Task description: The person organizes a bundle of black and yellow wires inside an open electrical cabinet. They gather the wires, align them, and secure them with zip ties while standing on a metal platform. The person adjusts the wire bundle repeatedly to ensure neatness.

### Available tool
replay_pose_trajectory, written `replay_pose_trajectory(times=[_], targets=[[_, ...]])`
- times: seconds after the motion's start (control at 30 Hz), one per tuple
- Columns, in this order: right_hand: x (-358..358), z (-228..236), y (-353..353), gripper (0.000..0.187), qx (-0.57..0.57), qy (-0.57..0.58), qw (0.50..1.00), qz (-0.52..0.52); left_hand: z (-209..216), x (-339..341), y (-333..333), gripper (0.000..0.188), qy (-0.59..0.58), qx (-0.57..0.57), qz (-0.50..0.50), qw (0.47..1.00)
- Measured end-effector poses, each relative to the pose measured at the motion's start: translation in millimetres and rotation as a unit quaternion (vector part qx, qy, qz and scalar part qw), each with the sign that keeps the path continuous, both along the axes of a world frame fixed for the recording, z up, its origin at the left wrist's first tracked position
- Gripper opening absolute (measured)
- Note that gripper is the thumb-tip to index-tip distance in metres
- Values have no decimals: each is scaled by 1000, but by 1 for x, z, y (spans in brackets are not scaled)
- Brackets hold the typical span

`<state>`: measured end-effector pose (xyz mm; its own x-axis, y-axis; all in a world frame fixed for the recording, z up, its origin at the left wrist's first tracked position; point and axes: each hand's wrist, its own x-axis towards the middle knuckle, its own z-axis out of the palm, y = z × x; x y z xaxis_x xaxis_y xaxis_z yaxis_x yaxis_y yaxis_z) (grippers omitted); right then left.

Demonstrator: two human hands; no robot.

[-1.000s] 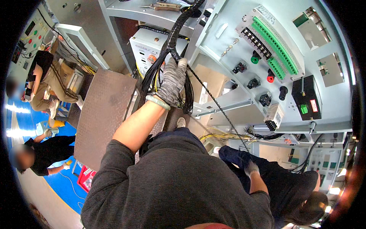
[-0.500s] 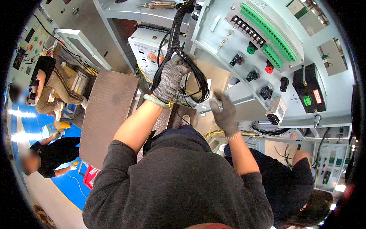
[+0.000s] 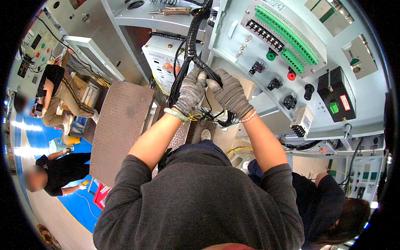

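Note:
A thick black wire harness (image 3: 193, 37) hangs from the top middle and forks into two bundles. My left hand (image 3: 191, 92), in a grey striped glove, is closed around the wires just below the fork. The left bundle (image 3: 176, 83) runs down beside it. My right hand (image 3: 230, 93), gloved alike, is closed on the right bundle, its thumb near my left thumb. Loose black wire ends (image 3: 225, 120) dangle below my hands with some thin yellow wires (image 3: 193, 117). The parts of the wires inside my fingers are hidden.
A white box (image 3: 160, 56) with orange knobs stands behind the wires. At right is a grey panel with a green terminal strip (image 3: 287, 35) and a black module (image 3: 336, 95). Pliers (image 3: 175, 11) lie on a shelf above. A person (image 3: 329, 212) is close by on my right.
My right hand has moved up and left from the open air and closed on the right wire bundle. My left hand stays on the wires, shifted slightly right.

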<state>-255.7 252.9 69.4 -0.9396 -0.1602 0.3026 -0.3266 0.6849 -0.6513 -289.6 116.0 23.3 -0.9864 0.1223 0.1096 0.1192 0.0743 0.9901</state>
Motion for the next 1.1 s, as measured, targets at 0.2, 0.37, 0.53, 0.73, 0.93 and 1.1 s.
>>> replay_pose_trajectory(times=[0.2, 0.37, 0.53, 0.73, 0.93, 1.1], targets=[[-6, 14, 10, 28, -20, -97, 995, 32, 9, 15, -18, 25, -50, 92, -70, 992], [3, 6, -8, 33, 130, -36, 989, -55, 74, 38, -14, 23, -149, 110, -139, 973], [-4, -3, -9, 42, 54, 69, 996, -32, 82, 46, -8, 25, -80, 57, -155, 983], [-19, -1, -6, 26, -10, 9, 997, -74, 60, 42, -19, 31, -170, 155, -194, 954], [-24, 1, -13, 24, -58, 67, 989, -119, 8, 1, 3, 37, -130, 169, -106, 971], [25, 33, -5, 25, 98, 231, 960, -126, 3, 1, 18, 25, -149, 319, -61, 934]])
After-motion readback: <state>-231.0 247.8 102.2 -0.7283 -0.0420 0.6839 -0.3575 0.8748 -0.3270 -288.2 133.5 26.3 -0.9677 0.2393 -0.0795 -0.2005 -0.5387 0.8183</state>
